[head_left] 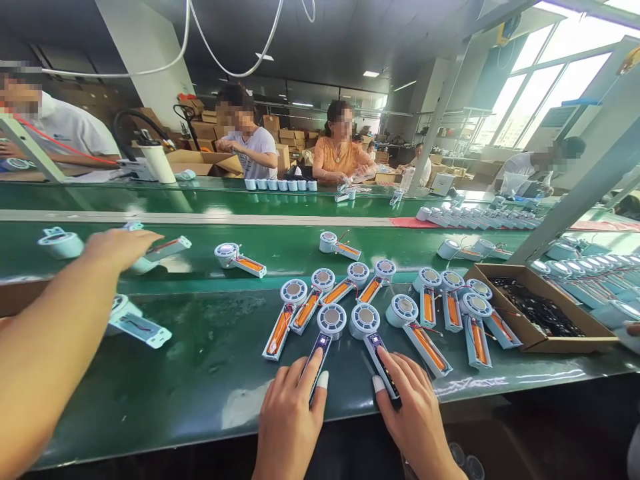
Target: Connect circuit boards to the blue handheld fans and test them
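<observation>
Two pale blue handheld fans lie side by side at the front edge of the green bench, each with a dark circuit board and lit display on its handle. My left hand point(293, 407) grips the handle of the left fan point(332, 321), index finger on the board and a white cover on the thumb tip. The right fan point(365, 321) has its handle between the thumb and fingers of my right hand point(410, 403), whose thumb tip is also covered. Behind them, several fans point(294, 291) with orange-filled open handles are spread out.
An open cardboard box point(545, 313) of black parts stands at the right. Another person's arm point(65, 333) reaches across the left side, over more fans. A slanted metal post point(575, 173) rises at the right. People work beyond the green belt point(290, 250).
</observation>
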The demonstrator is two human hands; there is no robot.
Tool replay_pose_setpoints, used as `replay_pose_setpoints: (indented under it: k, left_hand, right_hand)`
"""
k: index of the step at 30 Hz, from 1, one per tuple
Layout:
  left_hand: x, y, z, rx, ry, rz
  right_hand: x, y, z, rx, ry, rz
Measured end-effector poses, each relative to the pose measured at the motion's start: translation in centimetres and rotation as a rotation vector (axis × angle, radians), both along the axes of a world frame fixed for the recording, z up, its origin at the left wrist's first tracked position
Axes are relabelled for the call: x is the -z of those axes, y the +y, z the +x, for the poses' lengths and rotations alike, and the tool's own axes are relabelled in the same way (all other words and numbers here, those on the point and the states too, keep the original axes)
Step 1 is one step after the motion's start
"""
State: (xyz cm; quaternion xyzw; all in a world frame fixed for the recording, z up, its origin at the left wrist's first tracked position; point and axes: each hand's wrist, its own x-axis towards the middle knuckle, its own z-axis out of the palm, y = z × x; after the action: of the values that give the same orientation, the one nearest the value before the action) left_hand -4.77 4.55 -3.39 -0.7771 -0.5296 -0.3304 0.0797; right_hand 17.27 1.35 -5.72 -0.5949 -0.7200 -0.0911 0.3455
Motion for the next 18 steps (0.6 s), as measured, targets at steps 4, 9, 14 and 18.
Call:
replay_pose_setpoints:
  k: [4,9,14,18]
  left_hand:
    - [0.02,-0.01,0.06,-0.012,0.012,-0.049]
    - [0.02,-0.05,0.11,-0.018,0.025,-0.058]
    - [0.04,-0.02,0.06,-0.008,0.024,-0.045]
    - [0.05,-0.02,0.15,0.002,0.013,-0.026]
  right_hand:
    - [0.07,0.0,-0.07,0.004,0.002,0.011]
    - [0.08,-0.03,-0.13,0.008,-0.002,0.023]
    - [0.06,0.02,-0.1,0.006,0.004,0.018]
    - [0.04,-0.03,-0.1,0.002,0.008,0.011]
